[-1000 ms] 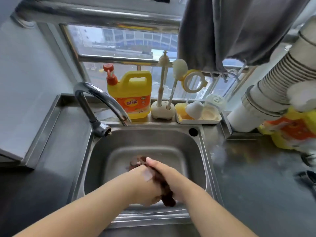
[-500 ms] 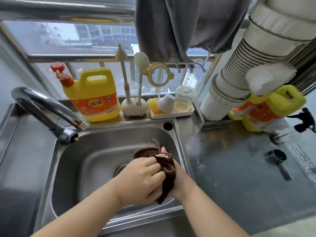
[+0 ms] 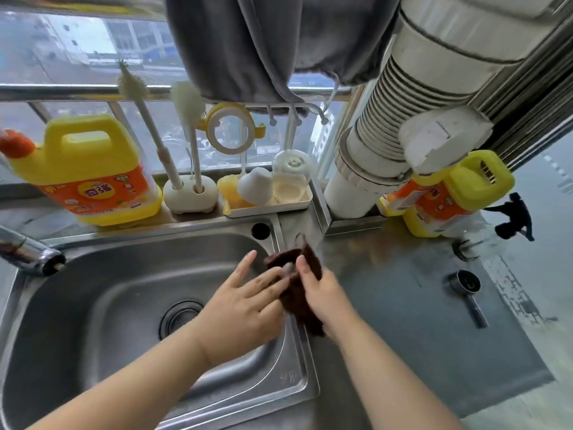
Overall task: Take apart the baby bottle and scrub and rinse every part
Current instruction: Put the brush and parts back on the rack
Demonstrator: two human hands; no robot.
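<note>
Head view. A stainless steel sink (image 3: 93, 305) is set into a steel counter (image 3: 403, 305) below a window; the metal is seen to be wet and reflective. A round strainer drain (image 3: 179, 318) is sunk in the basin floor, and a chrome tap (image 3: 31, 252) reaches in from the left. The basin's right rim is crossed by both forearms.

A dark brown cloth (image 3: 297, 287), limp and crumpled, is held over that rim. It is pinched by the right hand (image 3: 322, 293), with the thumb laid on its front. The left hand (image 3: 245, 305) is spread, fingers nearly straight, its fingertips touching the cloth.

Along the back ledge are ranged a yellow detergent jug (image 3: 90, 172) with an orange label, a white holder (image 3: 190, 193) carrying two upright bottle brushes (image 3: 145, 119), and a shallow white tray (image 3: 266, 206). The baby bottle's parts are found in that tray, well apart from the hands: a clear glass bottle body (image 3: 290, 178), inverted, beside a white cap (image 3: 255, 186). A yellow ring (image 3: 231, 128) hangs above them. A grey cloth (image 3: 248, 45) is draped overhead.

On the open counter to the right lies a metal measuring scoop (image 3: 465, 290); a second yellow jug (image 3: 449, 193) stands behind a ribbed white pipe (image 3: 387, 128).
</note>
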